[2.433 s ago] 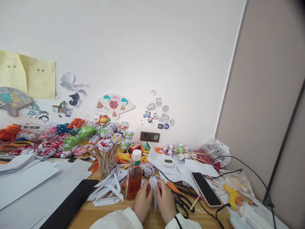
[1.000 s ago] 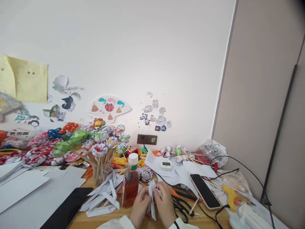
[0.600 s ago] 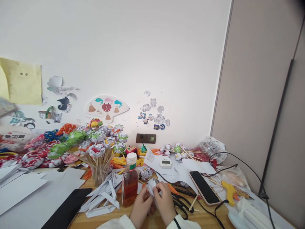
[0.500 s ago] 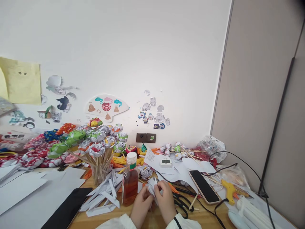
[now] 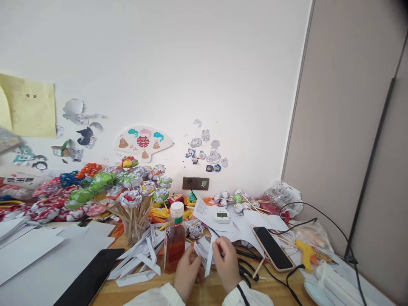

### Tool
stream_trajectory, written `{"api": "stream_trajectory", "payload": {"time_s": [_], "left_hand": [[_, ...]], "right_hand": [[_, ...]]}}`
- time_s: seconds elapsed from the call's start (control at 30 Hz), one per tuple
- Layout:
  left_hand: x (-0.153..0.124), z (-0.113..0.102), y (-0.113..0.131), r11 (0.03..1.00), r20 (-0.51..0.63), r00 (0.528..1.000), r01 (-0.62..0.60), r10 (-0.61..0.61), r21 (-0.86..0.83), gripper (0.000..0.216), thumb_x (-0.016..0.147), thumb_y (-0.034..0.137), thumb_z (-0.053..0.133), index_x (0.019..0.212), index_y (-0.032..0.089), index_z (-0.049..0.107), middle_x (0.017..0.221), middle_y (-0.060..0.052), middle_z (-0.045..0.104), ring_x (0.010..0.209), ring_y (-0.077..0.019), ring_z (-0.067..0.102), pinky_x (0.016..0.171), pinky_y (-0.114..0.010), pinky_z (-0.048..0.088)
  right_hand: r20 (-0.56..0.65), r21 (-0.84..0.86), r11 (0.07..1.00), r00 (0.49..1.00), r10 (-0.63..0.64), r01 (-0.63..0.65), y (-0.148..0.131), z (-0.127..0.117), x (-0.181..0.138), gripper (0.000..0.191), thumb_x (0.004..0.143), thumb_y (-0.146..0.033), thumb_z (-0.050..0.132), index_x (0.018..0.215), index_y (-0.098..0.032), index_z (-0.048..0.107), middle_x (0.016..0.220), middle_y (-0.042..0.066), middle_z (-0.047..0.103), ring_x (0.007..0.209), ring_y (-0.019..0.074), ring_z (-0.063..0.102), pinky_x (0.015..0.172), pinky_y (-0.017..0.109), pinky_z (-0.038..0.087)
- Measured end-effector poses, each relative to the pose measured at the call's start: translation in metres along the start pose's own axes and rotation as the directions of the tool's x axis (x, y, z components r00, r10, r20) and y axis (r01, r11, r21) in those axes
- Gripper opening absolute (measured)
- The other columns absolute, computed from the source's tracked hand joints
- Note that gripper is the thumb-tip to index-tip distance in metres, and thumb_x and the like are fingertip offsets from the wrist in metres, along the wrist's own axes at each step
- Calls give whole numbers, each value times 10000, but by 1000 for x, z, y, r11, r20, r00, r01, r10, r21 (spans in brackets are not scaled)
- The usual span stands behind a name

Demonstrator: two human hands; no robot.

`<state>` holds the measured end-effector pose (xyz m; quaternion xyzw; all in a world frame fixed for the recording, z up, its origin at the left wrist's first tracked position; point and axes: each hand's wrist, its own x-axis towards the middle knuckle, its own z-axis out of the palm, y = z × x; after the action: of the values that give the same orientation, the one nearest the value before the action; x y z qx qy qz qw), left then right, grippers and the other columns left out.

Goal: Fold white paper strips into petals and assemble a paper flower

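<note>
A wooden bench (image 5: 274,287) runs along a white wall and is crowded from end to end. Its left part is covered by large white sheets (image 5: 47,255), and a flat black slab (image 5: 91,278) lies slanted at their near edge. Behind these, a thick bunch of paper flowers (image 5: 137,195) on wooden sticks stands in a clear cup (image 5: 134,229), with more bright paper flowers heaped to its left against the wall. In front of the cup lies a loose pile of folded white strips (image 5: 140,261). To the right, a phone (image 5: 272,248) lies face up with its screen dark, near a yellow glue gun (image 5: 306,255). A bottle (image 5: 174,244) of amber liquid with a white cap stands upright just beside the pile of strips, and black scissors (image 5: 244,267) lie on the wood between the hands and the phone. At the near edge, the left hand (image 5: 188,272) and the right hand (image 5: 228,263) meet just right of the bottle, both in white sleeves. Between them, held a little above the wood, is a folded paper piece (image 5: 207,255), white and narrow, pointing down. The left fingers are curled closed on its left side; the right thumb and forefinger pinch its upper right edge.
</note>
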<state>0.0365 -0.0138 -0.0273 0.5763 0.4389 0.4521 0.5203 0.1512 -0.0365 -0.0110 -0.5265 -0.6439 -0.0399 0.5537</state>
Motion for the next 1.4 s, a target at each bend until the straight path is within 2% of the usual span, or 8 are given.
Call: {"api": "stream_trajectory", "payload": {"time_s": [0.1,0.23,0.5,0.63,0.77,0.9,1.17,1.4], "left_hand": [[-3,-3,4,986,-66,989,-125,132,108,66,643,253,422,598,214,393,439,70,477,410,-122,492,412,-211,354],[-5,-7,6,952,-73,962,-246,263,183,73,667,257,434,620,202,430,569,41,511,572,-134,510,553,-221,383],[-2,-6,0,923,-19,944,-318,329,215,137,707,292,435,611,207,390,563,50,419,561,-126,459,550,-212,366],[-4,-6,3,908,-11,932,-350,362,229,142,728,310,426,638,202,411,603,33,452,601,-131,478,585,-220,376],[-5,-5,3,922,37,933,-361,359,144,116,732,311,440,751,199,420,684,2,528,662,-141,522,622,-235,396],[-3,-3,-2,931,62,934,-357,352,77,212,724,285,452,896,198,364,582,40,502,591,-137,515,589,-243,403],[-5,-7,0,902,54,934,-356,354,246,262,717,244,426,967,168,442,757,-34,572,687,-154,541,679,-279,421],[-8,-7,5,861,17,920,-373,392,344,246,722,269,416,940,178,486,742,-33,585,673,-158,547,665,-279,437]], "right_hand": [[166,-140,973,973,-160,184,-8,1,-4,198,781,-198,386,598,-189,458,601,-8,466,611,133,436,567,243,317],[271,-255,931,944,-189,260,-10,2,-6,181,797,-195,374,646,-186,475,656,12,497,662,155,442,590,267,300],[282,-292,935,952,-117,201,-3,7,-6,198,818,-203,362,656,-188,475,657,7,512,658,151,454,577,258,286],[257,-286,936,958,-130,204,-2,8,-7,203,817,-198,362,659,-185,488,651,9,517,654,146,460,582,252,286],[208,-250,953,971,-118,170,0,8,-7,205,814,-188,361,660,-181,494,640,3,522,647,136,467,585,238,291],[188,-206,973,980,-63,102,1,8,-6,198,812,-200,367,657,-180,489,639,4,530,639,136,478,582,229,300],[223,-132,991,975,24,6,-1,12,-10,237,821,-223,342,638,-188,488,597,-4,534,587,130,495,530,210,308],[195,-62,997,979,56,-44,-4,12,-11,244,820,-239,336,638,-187,490,592,-3,528,571,130,491,528,209,324]]}}
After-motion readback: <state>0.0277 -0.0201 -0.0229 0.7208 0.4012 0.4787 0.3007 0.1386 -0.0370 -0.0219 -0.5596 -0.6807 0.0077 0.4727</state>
